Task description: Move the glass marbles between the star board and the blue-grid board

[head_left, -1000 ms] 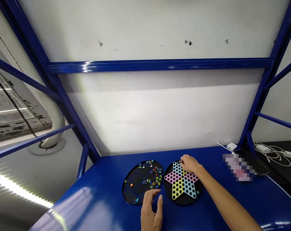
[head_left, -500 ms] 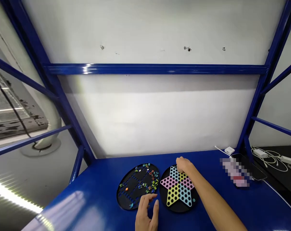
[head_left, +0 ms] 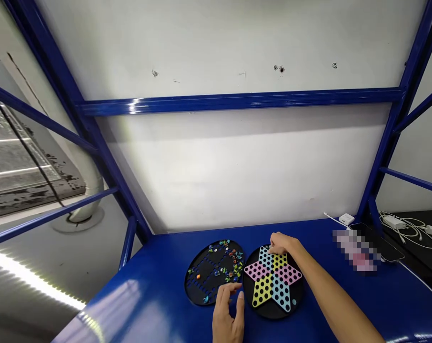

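Right hand (head_left: 282, 244) curled at the star board's (head_left: 269, 312) top point, any grip hidden; left hand (head_left: 227, 309) relaxed, fingers (head_left: 230, 287) open and empty, beside the marble tray (head_left: 192, 296), at the worktop's (head_left: 147, 267) front edge.

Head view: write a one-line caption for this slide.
Right hand on a star-patterned checkers board, left hand beside a round black board holding marbles, on a blue table.

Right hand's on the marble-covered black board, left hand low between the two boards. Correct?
Not quite. The head view shows the right hand on the upper point of the coloured star of the Chinese checkers board, not on the marble-covered black board. The left hand is low between the two boards, as you said.
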Demonstrator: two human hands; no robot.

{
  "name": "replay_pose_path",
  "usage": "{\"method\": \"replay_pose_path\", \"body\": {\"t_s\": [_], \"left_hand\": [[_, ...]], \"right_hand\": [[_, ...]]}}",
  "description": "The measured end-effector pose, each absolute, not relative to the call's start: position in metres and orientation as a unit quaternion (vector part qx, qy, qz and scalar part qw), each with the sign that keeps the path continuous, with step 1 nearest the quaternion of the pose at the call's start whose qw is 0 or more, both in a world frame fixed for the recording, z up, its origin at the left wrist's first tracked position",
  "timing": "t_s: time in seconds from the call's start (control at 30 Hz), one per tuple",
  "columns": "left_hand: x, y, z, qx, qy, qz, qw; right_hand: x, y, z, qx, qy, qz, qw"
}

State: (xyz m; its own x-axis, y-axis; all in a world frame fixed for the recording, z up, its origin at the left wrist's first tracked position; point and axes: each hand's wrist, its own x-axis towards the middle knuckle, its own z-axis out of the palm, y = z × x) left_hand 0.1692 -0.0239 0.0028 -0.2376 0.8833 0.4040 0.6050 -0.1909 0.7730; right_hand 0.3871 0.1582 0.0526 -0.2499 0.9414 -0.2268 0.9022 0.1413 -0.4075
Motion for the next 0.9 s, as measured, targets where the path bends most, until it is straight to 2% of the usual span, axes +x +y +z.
{"method": "replay_pose_path", "body": {"t_s": [0.1,0.2,0.57,0.9], "left_hand": [[0.17,-0.024,0.005,0.597,0.624,0.482,0.146],[0.17,-0.025,0.008,0.592,0.628,0.484,0.145],[0.168,-0.023,0.005,0.599,0.619,0.488,0.143],[0.171,-0.026,0.011,0.59,0.621,0.493,0.153]], "right_hand": [[0.392,0.159,0.053,-0.574,-0.768,0.284,-0.015],[0.394,0.158,0.055,-0.558,-0.779,0.286,-0.029],[0.378,0.115,0.043,-0.585,-0.803,0.107,0.023],[0.375,0.113,0.033,-0.586,-0.808,0.057,0.028]]}}
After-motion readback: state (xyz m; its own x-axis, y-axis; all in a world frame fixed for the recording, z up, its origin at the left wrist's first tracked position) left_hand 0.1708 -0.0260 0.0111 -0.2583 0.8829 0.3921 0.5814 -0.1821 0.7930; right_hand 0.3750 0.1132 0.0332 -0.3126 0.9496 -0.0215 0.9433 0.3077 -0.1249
